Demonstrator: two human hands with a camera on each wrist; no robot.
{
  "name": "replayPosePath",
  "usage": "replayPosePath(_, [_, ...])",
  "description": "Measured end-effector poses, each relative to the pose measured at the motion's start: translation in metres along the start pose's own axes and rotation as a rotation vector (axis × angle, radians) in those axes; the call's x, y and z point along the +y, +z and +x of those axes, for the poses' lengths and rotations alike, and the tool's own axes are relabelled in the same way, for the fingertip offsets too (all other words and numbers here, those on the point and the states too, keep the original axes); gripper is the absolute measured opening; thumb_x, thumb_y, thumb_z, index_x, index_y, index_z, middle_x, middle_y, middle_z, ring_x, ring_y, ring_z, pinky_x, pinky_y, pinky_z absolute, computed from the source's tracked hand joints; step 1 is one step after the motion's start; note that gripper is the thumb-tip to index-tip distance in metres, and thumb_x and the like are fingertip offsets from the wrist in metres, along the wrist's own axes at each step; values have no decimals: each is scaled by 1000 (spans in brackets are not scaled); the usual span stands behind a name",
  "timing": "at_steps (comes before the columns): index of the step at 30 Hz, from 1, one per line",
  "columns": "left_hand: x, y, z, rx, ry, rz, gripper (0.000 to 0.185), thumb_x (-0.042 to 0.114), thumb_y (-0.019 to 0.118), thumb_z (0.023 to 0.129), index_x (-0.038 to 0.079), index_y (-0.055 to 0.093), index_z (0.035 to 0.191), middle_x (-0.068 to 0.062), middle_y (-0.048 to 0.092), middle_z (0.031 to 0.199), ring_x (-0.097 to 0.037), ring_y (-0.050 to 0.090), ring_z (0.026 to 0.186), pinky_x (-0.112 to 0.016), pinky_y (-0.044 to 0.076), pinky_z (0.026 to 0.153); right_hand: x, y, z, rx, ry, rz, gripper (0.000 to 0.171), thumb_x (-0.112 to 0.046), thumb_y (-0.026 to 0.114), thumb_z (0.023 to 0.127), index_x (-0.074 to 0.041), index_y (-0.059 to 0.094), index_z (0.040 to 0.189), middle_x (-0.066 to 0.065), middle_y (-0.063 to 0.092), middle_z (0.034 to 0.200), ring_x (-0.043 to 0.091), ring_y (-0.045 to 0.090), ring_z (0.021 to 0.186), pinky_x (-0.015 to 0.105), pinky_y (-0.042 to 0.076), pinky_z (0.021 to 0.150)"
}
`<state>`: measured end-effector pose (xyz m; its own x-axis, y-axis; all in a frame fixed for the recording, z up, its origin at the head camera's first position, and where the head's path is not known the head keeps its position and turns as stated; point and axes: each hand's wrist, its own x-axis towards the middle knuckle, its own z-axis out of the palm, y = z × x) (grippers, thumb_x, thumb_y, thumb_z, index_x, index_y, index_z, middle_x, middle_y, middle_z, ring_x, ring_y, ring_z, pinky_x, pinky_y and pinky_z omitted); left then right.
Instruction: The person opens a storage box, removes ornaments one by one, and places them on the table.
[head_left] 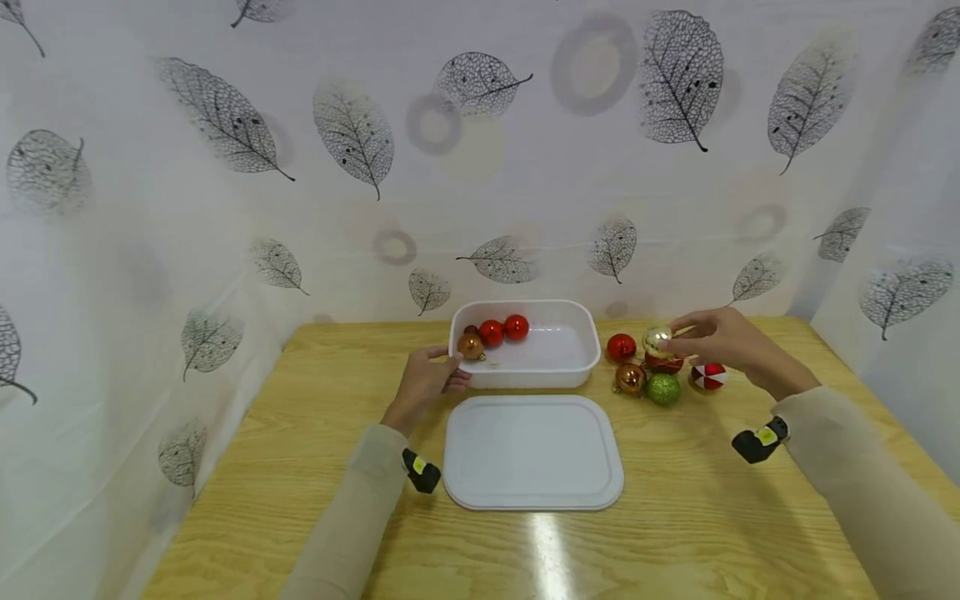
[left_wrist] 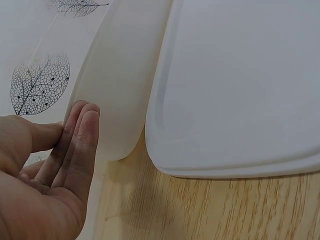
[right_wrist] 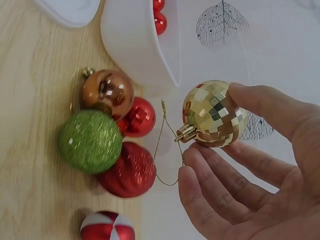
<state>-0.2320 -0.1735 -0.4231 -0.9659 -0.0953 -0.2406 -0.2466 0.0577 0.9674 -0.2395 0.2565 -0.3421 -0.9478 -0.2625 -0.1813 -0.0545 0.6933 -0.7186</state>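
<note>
one gold bauble (head_left: 657, 340) in the right grip (head_left: 726, 338) partly hides a red bauble (head_left: 665, 365).

No text, label, brand, number or sign can be read in any of the 3 views. In the head view, 2 black wrist devices, at 7 o'clock (head_left: 426, 477) and 4 o'clock (head_left: 750, 448), each carry 1 yellow patch (head_left: 767, 435); any markings on these 2 patches are too small to read.
</note>
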Motion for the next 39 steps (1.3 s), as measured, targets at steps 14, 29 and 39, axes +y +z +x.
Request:
replayPosePath(14, [1,-1,-1,-3,4,9,39,9,60,103,-9,55,137,-17,73,82,-17,72,65,-35,65,73,41,-10,-26,-10,25,48,68,-37,68,99,12,47,141,33,58,133,34,69,102,45,62,86])
replayPosePath(29, [0,-1,-1,-14,6,-8,40,8,61,102,-10,53,137,-18,74,81,-17,72,64,-34,65,72,68,3,-34,-36,78,89,69,-35,73,95,11,49,140,27,63,127,29,69,102,42,63,83])
replayPosePath(39, [1,0,-1,-4,-5,-9,40,8,60,102,-9,54,138,-18,74,82,-17,72,64,-35,65,74,75,13,-37,-53,107,97,68,-35,75,94,12,51,137,25,65,124,24,68,99,40,63,82])
